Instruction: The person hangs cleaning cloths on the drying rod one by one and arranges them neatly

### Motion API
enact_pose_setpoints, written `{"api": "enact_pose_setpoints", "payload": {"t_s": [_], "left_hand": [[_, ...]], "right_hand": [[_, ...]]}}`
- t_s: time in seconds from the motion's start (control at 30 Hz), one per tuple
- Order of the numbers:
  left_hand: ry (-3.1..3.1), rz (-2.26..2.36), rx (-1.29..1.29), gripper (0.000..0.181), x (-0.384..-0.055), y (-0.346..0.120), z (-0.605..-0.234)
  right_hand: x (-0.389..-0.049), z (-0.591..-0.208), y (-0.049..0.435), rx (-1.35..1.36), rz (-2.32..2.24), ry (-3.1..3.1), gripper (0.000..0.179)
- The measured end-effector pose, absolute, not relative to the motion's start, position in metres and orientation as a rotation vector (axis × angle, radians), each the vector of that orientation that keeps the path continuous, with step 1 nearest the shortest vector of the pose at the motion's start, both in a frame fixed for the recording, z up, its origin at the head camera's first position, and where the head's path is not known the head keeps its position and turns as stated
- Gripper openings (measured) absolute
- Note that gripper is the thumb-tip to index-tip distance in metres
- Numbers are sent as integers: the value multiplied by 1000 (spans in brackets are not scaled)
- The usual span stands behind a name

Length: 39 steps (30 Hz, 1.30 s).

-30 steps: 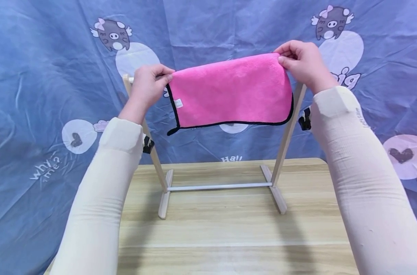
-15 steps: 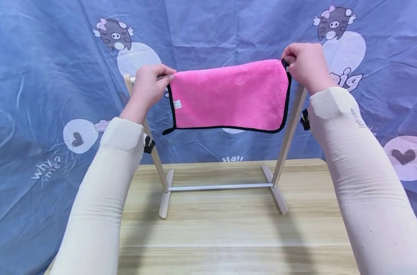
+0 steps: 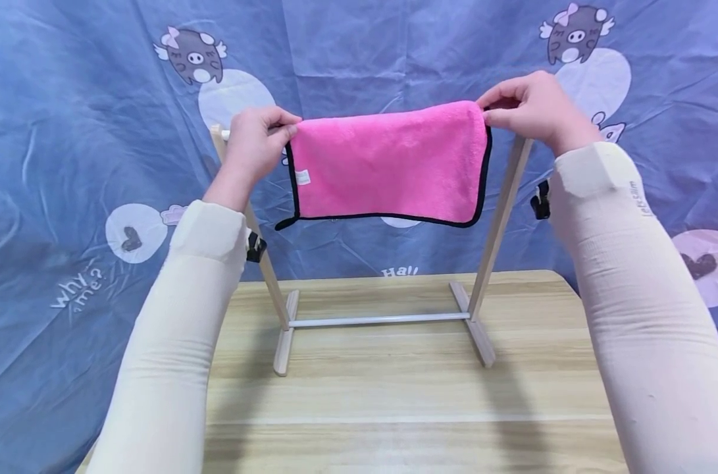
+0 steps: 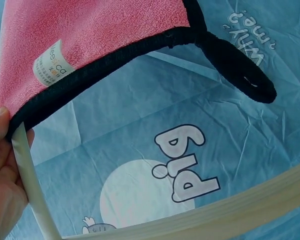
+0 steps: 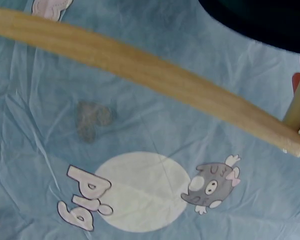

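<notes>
A pink towel (image 3: 388, 164) with black edging hangs folded over the top rail of a wooden rack (image 3: 501, 224). Its white label (image 3: 302, 177) and black hanging loop (image 3: 285, 223) are on the left side. At the upper left corner, my left hand (image 3: 255, 145) pinches the towel against the rail; the left wrist view shows the white rail (image 4: 34, 185) running along the fingers. My right hand (image 3: 536, 108) pinches the towel's upper right corner between thumb and fingers. In the right wrist view only slivers of that hand appear at the right edge, beside the rail's end.
The rack's feet (image 3: 477, 329) stand on a light wood table (image 3: 394, 395), joined by a low white crossbar (image 3: 376, 320). Behind hangs a blue cloth backdrop (image 3: 347, 59) printed with pigs and balloons. A strapped black device (image 3: 541, 199) sits at the right wrist.
My right hand first moved slightly right and down, turning the black edge up at the corner, then regripped. The towel's right edge has shifted left. My left hand has stayed nearly still.
</notes>
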<state>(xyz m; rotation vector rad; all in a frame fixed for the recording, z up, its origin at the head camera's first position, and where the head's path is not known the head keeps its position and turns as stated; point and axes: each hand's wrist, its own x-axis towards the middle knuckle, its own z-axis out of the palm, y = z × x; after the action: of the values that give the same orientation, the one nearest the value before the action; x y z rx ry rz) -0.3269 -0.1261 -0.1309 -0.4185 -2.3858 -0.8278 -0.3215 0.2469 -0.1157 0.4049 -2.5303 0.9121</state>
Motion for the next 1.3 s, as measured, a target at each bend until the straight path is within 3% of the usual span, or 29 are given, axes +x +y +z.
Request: {"api": "enact_pose_setpoints", "payload": {"t_s": [0.23,0.5,0.97,1.3], "left_hand": [[-2365,-843,-423,22,-327,-125,-130],[-2376,-841,-411,23,-327,-124,-130],[-2422,-756,-394,24,-323,-129,-129],[-2449,-683,-389,26,-319,-134,-128]], "right_hand": [[-322,-113,251,491,760,-2529,23],[-321,-116,250,425,756,-2428,13],[-323,-114,241,260,510,-2430,30],[-318,-122,250,506,611,-2426,33]]}}
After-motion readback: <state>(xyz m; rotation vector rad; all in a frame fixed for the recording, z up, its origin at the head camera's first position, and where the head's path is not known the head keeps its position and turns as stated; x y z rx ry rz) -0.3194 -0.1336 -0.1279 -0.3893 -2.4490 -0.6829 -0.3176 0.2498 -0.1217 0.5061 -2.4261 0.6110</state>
